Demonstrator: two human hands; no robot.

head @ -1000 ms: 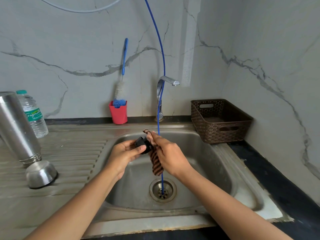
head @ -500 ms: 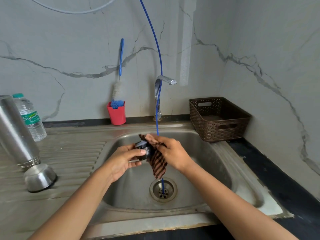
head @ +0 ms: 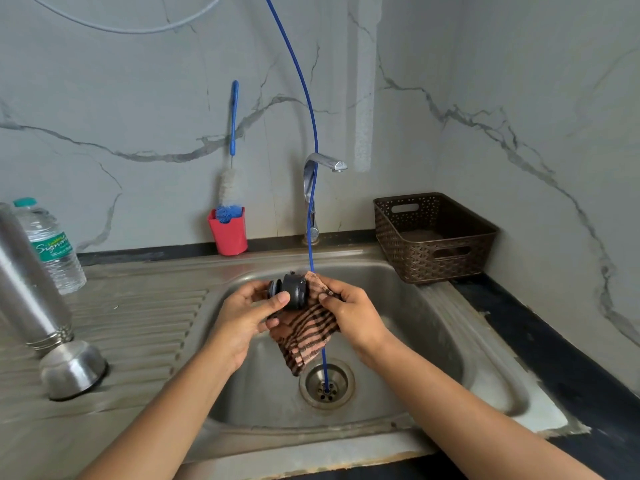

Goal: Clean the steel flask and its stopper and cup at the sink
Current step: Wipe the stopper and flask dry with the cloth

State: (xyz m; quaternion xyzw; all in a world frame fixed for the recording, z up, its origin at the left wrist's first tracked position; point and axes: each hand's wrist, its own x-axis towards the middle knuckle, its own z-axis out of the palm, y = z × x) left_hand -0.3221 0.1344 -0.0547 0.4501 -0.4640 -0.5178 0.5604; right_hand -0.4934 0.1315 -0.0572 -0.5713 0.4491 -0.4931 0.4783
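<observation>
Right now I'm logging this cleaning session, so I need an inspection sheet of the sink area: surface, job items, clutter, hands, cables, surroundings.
Surface: steel sink with ribbed drainboard; tap shows no water running.
Job's things: dark stopper held above the basin; steel flask neck-down on the drainboard, leaning in this view; steel cup inverted beside it.
Clutter: water bottle, bottle brush in a red holder, brown basket.
Hands: left hand grips the stopper; right hand presses a striped cloth against it.
Cables: blue hose runs down into the drain; grey cable overhead.
Surroundings: marble-patterned walls, dark counter at right.
</observation>
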